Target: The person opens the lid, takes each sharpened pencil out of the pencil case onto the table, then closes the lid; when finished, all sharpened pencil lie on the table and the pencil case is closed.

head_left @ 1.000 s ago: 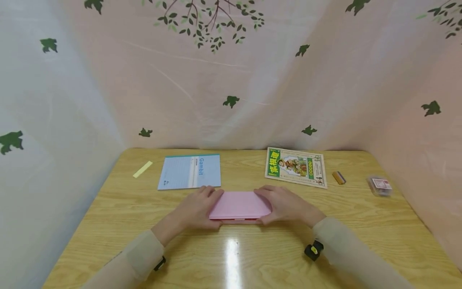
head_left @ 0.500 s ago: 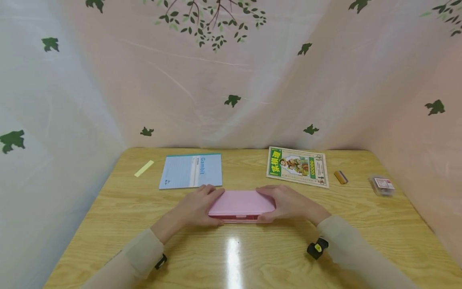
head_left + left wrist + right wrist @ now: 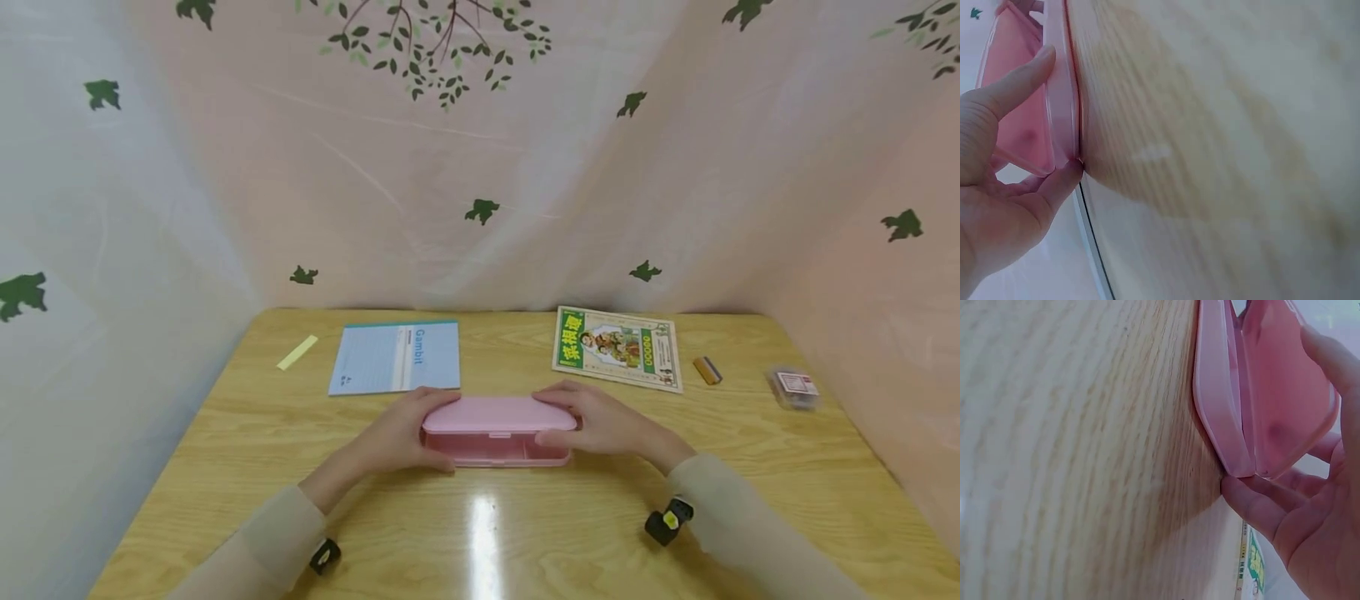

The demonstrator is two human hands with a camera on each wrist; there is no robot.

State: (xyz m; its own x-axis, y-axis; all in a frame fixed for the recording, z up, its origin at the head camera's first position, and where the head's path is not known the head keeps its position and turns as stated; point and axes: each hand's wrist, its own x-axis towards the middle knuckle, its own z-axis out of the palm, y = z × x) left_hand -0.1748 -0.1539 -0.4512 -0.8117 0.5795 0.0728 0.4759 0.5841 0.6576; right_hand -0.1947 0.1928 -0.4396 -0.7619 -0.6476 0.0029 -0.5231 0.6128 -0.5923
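Note:
A pink pencil case (image 3: 480,451) sits on the wooden table in front of the person, its lid (image 3: 495,414) raised part way with the front gaping. The left hand (image 3: 397,433) grips the left end; in the left wrist view its thumb lies across the front of the case (image 3: 1063,119) and its other fingers reach behind. At the opposite end is the right hand (image 3: 600,423). In the right wrist view its thumb is on the lid's edge (image 3: 1285,387), while the other fingers bend around the hinge side. Part of the interior shows in the head view.
Behind the case, a blue notebook (image 3: 397,358) lies left and a green-and-cream booklet (image 3: 618,348) right. A yellow strip (image 3: 297,352) is at far left. A small orange-and-blue block (image 3: 707,370) and a clear box with a label (image 3: 795,388) lie farther right. Printed cloth (image 3: 480,150) hangs behind.
The pencil case's lid has swung up from nearly down, so the front gap is wider. The right thumb has risen with the lid's edge. The left thumb stays low at the front.

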